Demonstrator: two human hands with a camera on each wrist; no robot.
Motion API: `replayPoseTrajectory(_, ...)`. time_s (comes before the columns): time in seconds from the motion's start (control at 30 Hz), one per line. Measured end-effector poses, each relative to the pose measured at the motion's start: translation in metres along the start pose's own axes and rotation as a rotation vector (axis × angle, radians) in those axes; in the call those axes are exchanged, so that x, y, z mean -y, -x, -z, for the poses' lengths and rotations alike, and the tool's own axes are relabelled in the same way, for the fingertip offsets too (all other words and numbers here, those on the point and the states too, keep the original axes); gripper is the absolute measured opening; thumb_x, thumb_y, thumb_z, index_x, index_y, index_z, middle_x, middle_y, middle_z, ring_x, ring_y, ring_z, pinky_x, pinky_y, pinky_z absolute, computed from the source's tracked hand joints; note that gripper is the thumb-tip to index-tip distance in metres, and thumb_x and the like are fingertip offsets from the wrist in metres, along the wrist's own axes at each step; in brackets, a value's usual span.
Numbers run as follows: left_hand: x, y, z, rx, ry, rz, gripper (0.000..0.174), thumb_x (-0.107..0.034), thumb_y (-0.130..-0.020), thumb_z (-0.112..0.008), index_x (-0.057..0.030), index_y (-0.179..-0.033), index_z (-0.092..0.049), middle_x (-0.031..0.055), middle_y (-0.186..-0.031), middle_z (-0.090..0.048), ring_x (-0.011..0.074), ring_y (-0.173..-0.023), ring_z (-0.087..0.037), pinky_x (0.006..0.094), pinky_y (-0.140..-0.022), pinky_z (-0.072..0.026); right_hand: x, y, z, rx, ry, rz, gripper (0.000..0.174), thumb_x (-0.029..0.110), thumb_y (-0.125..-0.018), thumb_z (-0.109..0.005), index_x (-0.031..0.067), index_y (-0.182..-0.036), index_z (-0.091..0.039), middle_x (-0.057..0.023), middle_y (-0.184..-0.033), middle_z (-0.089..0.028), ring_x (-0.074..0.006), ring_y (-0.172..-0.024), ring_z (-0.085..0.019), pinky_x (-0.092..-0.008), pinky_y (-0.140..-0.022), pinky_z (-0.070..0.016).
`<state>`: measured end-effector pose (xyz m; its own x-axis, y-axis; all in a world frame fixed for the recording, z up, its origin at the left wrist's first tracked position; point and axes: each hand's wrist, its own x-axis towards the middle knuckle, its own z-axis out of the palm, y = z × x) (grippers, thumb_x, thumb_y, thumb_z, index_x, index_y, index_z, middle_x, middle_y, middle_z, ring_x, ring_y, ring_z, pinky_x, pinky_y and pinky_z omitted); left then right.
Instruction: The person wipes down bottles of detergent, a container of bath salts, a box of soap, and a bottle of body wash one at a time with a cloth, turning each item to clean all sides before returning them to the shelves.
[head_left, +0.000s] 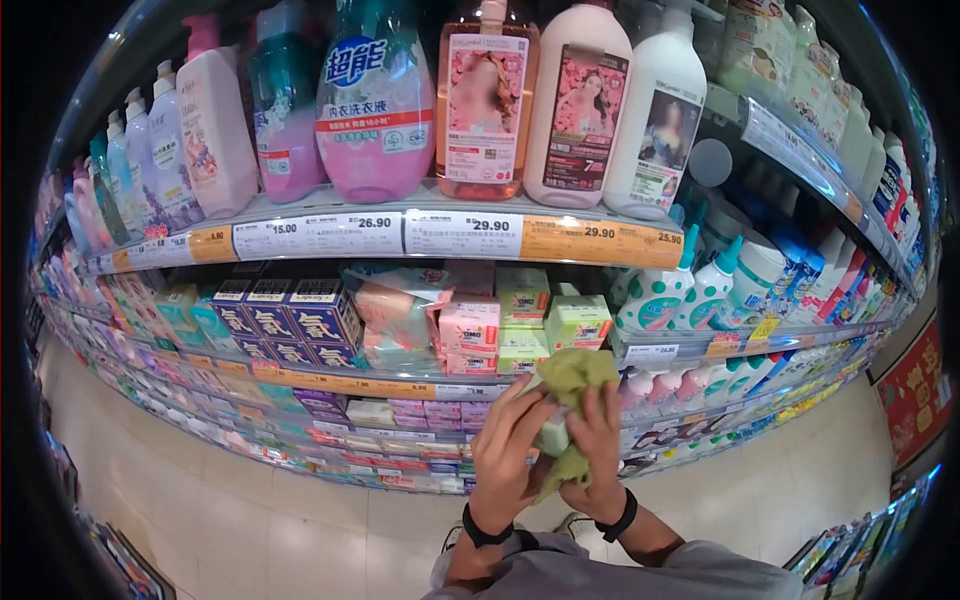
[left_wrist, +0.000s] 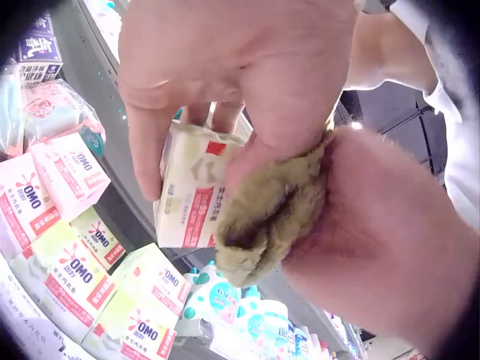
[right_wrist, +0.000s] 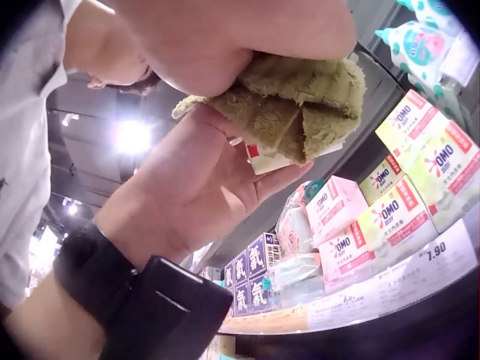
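A pale green and white soap box (left_wrist: 187,187) is gripped between the thumb and fingers of the left hand (head_left: 510,450), in front of the shelf. The right hand (head_left: 596,435) holds a crumpled olive-green cloth (head_left: 575,375) against the box. In the left wrist view the cloth (left_wrist: 274,214) bunches beside the box's printed side. From the right wrist, the folded cloth (right_wrist: 300,105) hides most of the box, with one corner showing beneath it. The two hands are close together, and the right fingertips are partly covered by cloth.
OMO soap boxes (head_left: 470,325) in pink and green stand stacked on the shelf behind the hands, beside purple boxes (head_left: 285,320) and wrapped soaps (head_left: 398,310). Large bottles (head_left: 375,110) line the shelf above. Spotted bottles (head_left: 655,300) stand to the right. Tiled floor (head_left: 300,495) lies below.
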<state>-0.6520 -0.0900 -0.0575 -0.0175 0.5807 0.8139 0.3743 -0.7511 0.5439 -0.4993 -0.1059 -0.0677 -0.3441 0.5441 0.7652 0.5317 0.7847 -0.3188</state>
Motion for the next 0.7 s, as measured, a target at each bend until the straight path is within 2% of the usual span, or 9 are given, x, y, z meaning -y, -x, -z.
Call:
replayPoseTrajectory(0.03, 0.0, 0.001, -0.005, 0.011, -0.046, 0.014, 0.048, -0.003, -0.066, -0.075, 0.0022, -0.112, -0.063, 0.0211, -0.119, -0.063, 0.0441, -0.114, -0.061, 0.0464, -0.089, -0.0529, 0.0, 0.002, 0.003, 0.048, 0.009, 0.016, 0.066, 0.018, -0.074, -0.071, 0.0071, -0.137, -0.054, -0.019, -0.156, -0.036, -0.0471, -0.146, -0.024, -0.0569, -0.117, -0.0175)
replayPoseTrajectory(0.1, 0.008, 0.012, -0.028, -0.081, 0.342, 0.347, 0.047, -0.005, -0.066, -0.076, 0.0025, -0.111, -0.063, 0.0208, -0.119, -0.062, 0.0439, -0.112, -0.061, 0.0462, -0.087, -0.0531, -0.004, 0.005, 0.009, 0.053, 0.146, 0.166, 0.052, 0.029, -0.083, -0.067, 0.0098, -0.131, -0.06, -0.0152, -0.147, -0.049, -0.0411, -0.144, -0.031, -0.0537, -0.117, -0.0195)
replayPoseTrajectory(0.17, 0.009, 0.018, -0.043, -0.127, 0.431, 0.353, 0.047, -0.005, -0.066, -0.076, 0.0025, -0.109, -0.063, 0.0202, -0.117, -0.063, 0.0432, -0.11, -0.062, 0.0459, -0.086, -0.0533, -0.017, -0.004, 0.021, 0.052, 0.246, 0.288, 0.048, 0.035, -0.087, -0.064, 0.0104, -0.129, -0.063, -0.0137, -0.142, -0.055, -0.0387, -0.142, -0.035, -0.0524, -0.117, -0.0207)
replayPoseTrajectory(0.23, -0.007, -0.003, -0.033, -0.106, 0.202, 0.047, 0.046, -0.004, -0.065, -0.077, 0.0023, -0.109, -0.063, 0.0194, -0.115, -0.063, 0.0421, -0.109, -0.062, 0.0456, -0.086, -0.0533, -0.024, -0.013, 0.035, 0.01, 0.123, 0.227, 0.047, 0.037, -0.089, -0.063, 0.0107, -0.127, -0.062, -0.0139, -0.14, -0.057, -0.0361, -0.139, -0.04, -0.0506, -0.116, -0.0235)
replayPoseTrajectory(0.3, -0.008, -0.006, -0.039, -0.124, 0.205, -0.005, 0.049, 0.001, -0.062, -0.075, 0.0012, -0.109, -0.064, 0.0176, -0.112, -0.065, 0.0403, -0.111, -0.063, 0.0439, -0.09, -0.0529, -0.035, -0.019, 0.048, -0.017, 0.043, 0.192, 0.044, 0.035, -0.091, -0.063, 0.0106, -0.126, -0.062, -0.0145, -0.139, -0.057, -0.0349, -0.138, -0.041, -0.0501, -0.116, -0.0236)
replayPoseTrajectory(0.33, -0.007, -0.008, -0.04, -0.14, 0.218, -0.022, 0.049, 0.003, -0.061, -0.075, 0.0008, -0.109, -0.064, 0.0172, -0.111, -0.065, 0.0397, -0.111, -0.063, 0.0434, -0.091, -0.0527, -0.037, -0.021, 0.052, -0.016, 0.069, 0.199, 0.039, 0.03, -0.093, -0.061, 0.0063, -0.125, -0.061, -0.0166, -0.137, -0.058, -0.0347, -0.133, -0.047, -0.0478, -0.113, -0.0294)
replayPoseTrajectory(0.43, 0.003, -0.011, -0.037, -0.109, 0.312, -0.04, 0.051, 0.009, -0.06, -0.074, -0.0002, -0.11, -0.064, 0.0155, -0.117, -0.064, 0.0374, -0.117, -0.062, 0.0428, -0.094, -0.0518, -0.055, -0.015, 0.044, -0.169, -0.352, -0.257, 0.036, 0.018, -0.093, -0.061, 0.0007, -0.125, -0.058, -0.0181, -0.137, -0.058, -0.0344, -0.127, -0.053, -0.0439, -0.109, -0.0373)
replayPoseTrajectory(0.47, 0.002, -0.011, -0.033, -0.111, 0.351, -0.018, 0.051, 0.009, -0.061, -0.074, -0.0004, -0.11, -0.064, 0.0153, -0.119, -0.063, 0.0372, -0.118, -0.061, 0.0429, -0.095, -0.0516, -0.066, -0.012, 0.041, -0.149, -0.394, -0.356, 0.037, 0.005, -0.091, -0.058, -0.0031, -0.126, -0.056, -0.0192, -0.137, -0.057, -0.0322, -0.124, -0.056, -0.039, -0.105, -0.042)
replayPoseTrajectory(0.7, 0.038, 0.0, -0.017, -0.056, 0.366, 0.008, 0.075, 0.013, -0.066, -0.067, -0.0039, -0.137, -0.051, 0.017, -0.137, -0.054, 0.0425, -0.133, -0.047, 0.0482, -0.108, -0.0393, -0.032, 0.009, 0.014, -0.151, -0.218, -0.478, 0.044, -0.008, -0.083, -0.056, -0.0036, -0.126, -0.057, -0.0194, -0.129, -0.062, -0.0306, -0.118, -0.061, -0.0358, -0.097, -0.0477)
